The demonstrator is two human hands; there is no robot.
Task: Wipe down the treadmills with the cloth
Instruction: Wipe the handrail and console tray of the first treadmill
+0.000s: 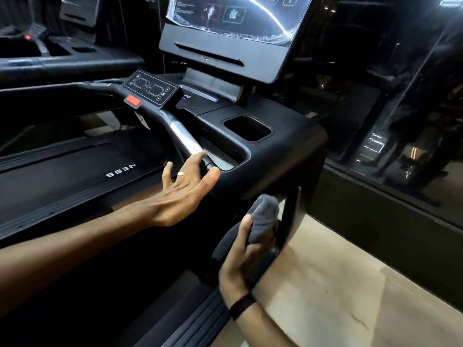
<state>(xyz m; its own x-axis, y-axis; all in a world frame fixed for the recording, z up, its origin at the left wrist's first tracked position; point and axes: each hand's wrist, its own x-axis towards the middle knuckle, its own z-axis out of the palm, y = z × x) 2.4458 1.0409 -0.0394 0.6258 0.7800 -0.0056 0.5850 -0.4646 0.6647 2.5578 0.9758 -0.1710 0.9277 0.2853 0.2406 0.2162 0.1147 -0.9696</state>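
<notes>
The dark grey, soft-looking cloth [263, 219] is bunched into a thick roll, its rounded upper end standing up above the fingers and its lower part trailing down behind the palm. The right hand [241, 256], with a black band on the wrist, grips it with thumb and fingers curled round the middle, holding it against the black upright post [292, 216] below the console of the near treadmill [288, 151], close to the pale floor. The left hand [184, 189] is spread wide with fingers straight, palm turned up, fingertips at the end of the silver-capped handlebar [185, 136]; a ring shows on one finger. Two treadmills are in view: the near one with its black moulded console, one rectangular cup recess, one red stop button [133, 100], one small button panel and one lit screen [238, 15] covered in wrinkled film, and a second black treadmill [50, 56] at the upper left. One cloth, two hands.
</notes>
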